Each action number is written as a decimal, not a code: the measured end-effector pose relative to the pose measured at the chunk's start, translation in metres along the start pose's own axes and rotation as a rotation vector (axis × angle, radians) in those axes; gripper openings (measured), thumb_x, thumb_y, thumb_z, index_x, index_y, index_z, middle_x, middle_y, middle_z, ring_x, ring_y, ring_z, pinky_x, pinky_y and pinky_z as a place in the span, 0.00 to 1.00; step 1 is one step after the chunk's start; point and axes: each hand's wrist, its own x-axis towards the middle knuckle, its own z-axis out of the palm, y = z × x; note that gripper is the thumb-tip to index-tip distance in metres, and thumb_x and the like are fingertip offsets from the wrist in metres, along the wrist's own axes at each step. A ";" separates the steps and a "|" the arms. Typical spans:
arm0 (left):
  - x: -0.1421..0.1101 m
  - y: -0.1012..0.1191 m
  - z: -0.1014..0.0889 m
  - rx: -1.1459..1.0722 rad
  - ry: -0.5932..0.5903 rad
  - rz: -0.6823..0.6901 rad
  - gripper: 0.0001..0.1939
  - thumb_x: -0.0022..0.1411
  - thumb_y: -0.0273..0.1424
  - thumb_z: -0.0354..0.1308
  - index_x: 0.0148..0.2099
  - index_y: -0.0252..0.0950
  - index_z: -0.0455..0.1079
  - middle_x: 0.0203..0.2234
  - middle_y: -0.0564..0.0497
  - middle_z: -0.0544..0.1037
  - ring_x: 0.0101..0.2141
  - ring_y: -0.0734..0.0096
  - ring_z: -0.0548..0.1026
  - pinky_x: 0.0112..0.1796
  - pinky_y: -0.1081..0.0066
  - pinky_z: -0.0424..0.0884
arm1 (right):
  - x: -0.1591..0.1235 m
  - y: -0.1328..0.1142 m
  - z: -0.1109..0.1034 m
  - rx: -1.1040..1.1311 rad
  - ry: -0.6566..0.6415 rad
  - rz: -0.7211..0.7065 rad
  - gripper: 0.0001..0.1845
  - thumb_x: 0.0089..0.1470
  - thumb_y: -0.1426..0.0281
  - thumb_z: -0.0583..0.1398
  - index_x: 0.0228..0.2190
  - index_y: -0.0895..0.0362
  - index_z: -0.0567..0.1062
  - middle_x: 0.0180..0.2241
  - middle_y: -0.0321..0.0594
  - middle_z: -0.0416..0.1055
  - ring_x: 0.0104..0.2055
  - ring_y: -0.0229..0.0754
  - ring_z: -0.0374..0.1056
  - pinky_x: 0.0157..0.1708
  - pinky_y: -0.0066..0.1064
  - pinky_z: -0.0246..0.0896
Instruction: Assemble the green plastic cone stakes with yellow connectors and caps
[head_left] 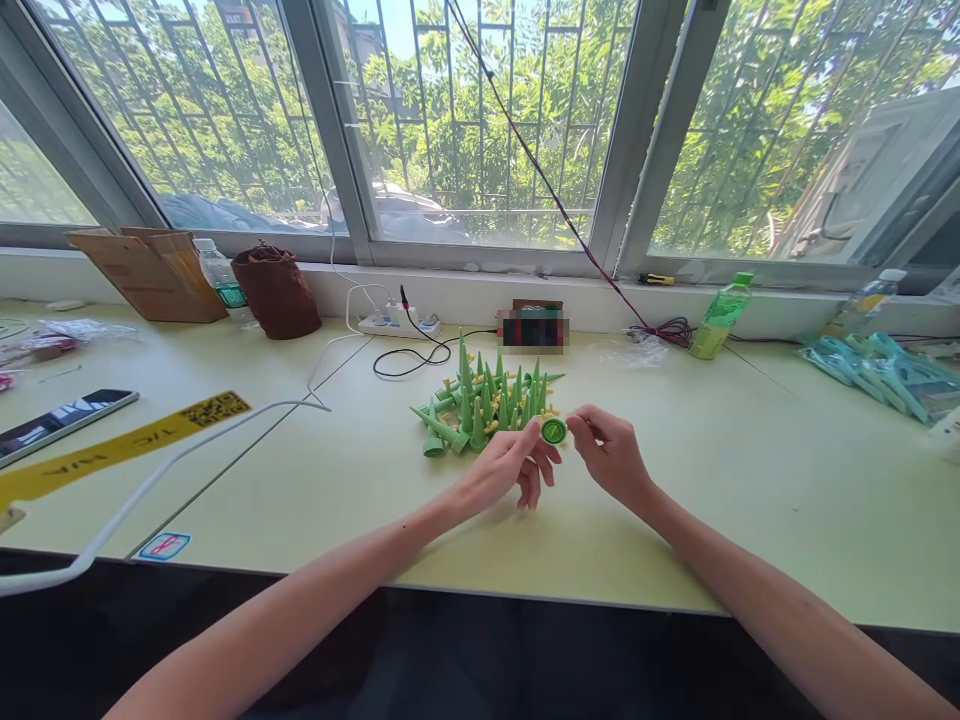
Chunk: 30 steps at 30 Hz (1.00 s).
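Note:
My left hand [517, 466] holds a green plastic cone [554, 431] between thumb and fingers, its round open base turned towards me. The other fingers of that hand hang loosely below. Just right of the cone, my right hand [611, 452] is closed in a pinch; whatever lies between its fingertips is hidden or too small to name. Beyond my hands stands a cluster of green cones [478, 428], several upright and some lying on their sides, with small yellow pieces [487, 408] among them.
A power strip [401, 322] with cables and a blurred-out device [533, 328] sit along the window wall. A green bottle [721, 316] and teal plastic bags [885, 370] are at right. At left are a phone [66, 425], a brown bag [276, 292] and a white cable [187, 450].

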 end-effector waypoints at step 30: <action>-0.005 -0.007 0.003 0.584 0.338 0.250 0.19 0.67 0.44 0.50 0.52 0.36 0.65 0.34 0.51 0.76 0.14 0.84 0.67 0.18 0.79 0.65 | 0.002 0.005 0.002 -0.047 0.044 0.028 0.21 0.64 0.61 0.51 0.21 0.56 0.59 0.17 0.29 0.50 0.20 0.32 0.46 0.21 0.27 0.45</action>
